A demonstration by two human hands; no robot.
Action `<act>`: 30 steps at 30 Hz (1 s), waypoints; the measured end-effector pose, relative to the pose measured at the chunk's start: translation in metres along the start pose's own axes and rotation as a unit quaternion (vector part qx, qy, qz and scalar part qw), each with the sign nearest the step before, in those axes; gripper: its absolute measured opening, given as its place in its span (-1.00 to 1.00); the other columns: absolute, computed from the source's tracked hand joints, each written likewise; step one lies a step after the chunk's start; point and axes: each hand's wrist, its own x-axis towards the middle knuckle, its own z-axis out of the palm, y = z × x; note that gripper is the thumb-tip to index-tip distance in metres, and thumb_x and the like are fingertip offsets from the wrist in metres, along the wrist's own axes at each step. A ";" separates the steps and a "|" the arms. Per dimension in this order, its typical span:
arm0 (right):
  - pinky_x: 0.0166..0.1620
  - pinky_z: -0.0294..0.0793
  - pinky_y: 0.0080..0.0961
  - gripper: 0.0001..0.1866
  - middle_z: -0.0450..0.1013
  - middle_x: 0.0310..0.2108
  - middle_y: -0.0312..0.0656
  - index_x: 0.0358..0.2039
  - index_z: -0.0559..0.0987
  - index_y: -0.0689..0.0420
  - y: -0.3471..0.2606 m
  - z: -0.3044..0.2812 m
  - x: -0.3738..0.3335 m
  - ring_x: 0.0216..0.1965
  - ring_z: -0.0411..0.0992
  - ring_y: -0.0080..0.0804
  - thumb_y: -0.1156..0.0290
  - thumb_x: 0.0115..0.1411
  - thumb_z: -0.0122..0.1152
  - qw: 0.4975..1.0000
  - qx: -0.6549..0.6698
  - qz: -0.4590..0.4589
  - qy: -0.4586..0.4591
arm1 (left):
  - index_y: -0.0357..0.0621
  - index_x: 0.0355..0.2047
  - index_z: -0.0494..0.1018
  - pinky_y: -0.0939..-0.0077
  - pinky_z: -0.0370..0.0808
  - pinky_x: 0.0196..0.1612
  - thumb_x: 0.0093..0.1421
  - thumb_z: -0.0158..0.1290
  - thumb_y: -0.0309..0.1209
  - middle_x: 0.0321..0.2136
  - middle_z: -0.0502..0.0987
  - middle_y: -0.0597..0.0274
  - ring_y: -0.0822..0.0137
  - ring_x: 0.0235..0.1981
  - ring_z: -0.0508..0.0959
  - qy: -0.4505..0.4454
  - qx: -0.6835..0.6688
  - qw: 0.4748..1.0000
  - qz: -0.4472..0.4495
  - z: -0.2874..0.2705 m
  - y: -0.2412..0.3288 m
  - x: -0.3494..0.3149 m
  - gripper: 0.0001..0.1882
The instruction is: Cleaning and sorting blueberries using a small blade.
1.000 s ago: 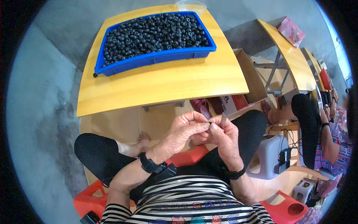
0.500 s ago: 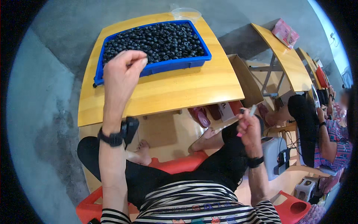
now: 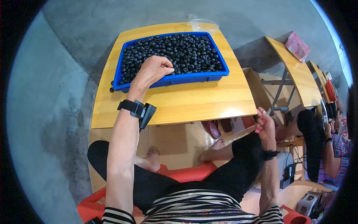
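My left hand (image 3: 153, 71) hovers over the near side of a blue tray (image 3: 194, 79), thumb and fingers pinched together. What lies between the fingertips, if anything, is hidden. Small black ring-shaped parts (image 3: 179, 52), with holes through them, fill the tray. Beside the table's near right corner, my right hand (image 3: 266, 127) is closed round a slim pink tool (image 3: 258, 130). A pale grey end (image 3: 269, 111) sticks out above the fingers; the tool's exact kind cannot be made out. Black straps circle both wrists, and the left one carries a small black device (image 3: 147, 115).
The tray stands on a yellow wooden table (image 3: 179, 102). A few loose black parts (image 3: 112, 89) lie by its left corner. A clear plastic bowl (image 3: 204, 25) sits at the back. To the right are a cardboard box (image 3: 257, 87), another table (image 3: 294, 71) and a seated person (image 3: 335, 149).
The whole view has shifted. My left hand has moved slightly rightward along the tray's near side, still pinched. My right hand has come nearer the table corner, still round the pink tool.
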 end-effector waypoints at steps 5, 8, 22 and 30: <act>-0.75 -0.05 -0.84 -0.75 0.31 -0.43 -0.43 -0.12 0.34 0.18 0.007 0.035 -0.067 -0.75 -0.02 -0.80 0.36 0.22 -0.07 0.999 -0.007 0.000 -0.053 | -0.27 -0.45 0.50 0.55 0.42 -0.40 -0.03 0.14 -0.41 -0.57 0.54 0.18 0.42 -0.50 0.51 0.044 0.012 0.999 0.006 0.009 -0.003 0.001 -0.83; -0.75 -0.03 -0.85 -0.73 0.35 -0.42 -0.39 -0.09 0.34 0.19 0.007 0.046 -0.101 -0.75 0.00 -0.81 0.38 0.23 -0.07 0.997 -0.014 -0.037 -0.065 | -0.27 -0.43 0.46 0.56 0.42 -0.40 -0.01 0.14 -0.43 -0.53 0.54 0.18 0.44 -0.51 0.50 0.088 0.007 0.996 0.003 0.014 -0.006 -0.004 -0.83; -0.71 0.01 -0.81 -0.77 0.40 -0.52 -0.29 -0.16 0.42 0.24 0.014 0.087 -0.176 -0.75 0.08 -0.77 0.43 0.20 0.01 0.982 -0.110 -0.094 -0.123 | -0.28 -0.15 0.41 0.66 0.51 -0.35 0.11 0.02 -0.56 -0.37 0.54 0.15 0.49 -0.40 0.52 0.165 -0.515 0.837 0.087 0.004 -0.005 -0.026 -0.74; -0.63 0.06 -0.84 -0.74 0.40 -0.49 -0.34 -0.16 0.45 0.23 -0.003 0.118 -0.183 -0.64 0.13 -0.80 0.40 0.15 0.10 0.960 -0.194 -0.111 -0.168 | -0.22 -0.22 0.43 0.64 0.56 -0.26 0.10 0.08 -0.48 -0.29 0.50 0.07 0.39 -0.34 0.53 -0.074 -0.847 0.525 -0.034 0.043 0.042 -0.092 -0.78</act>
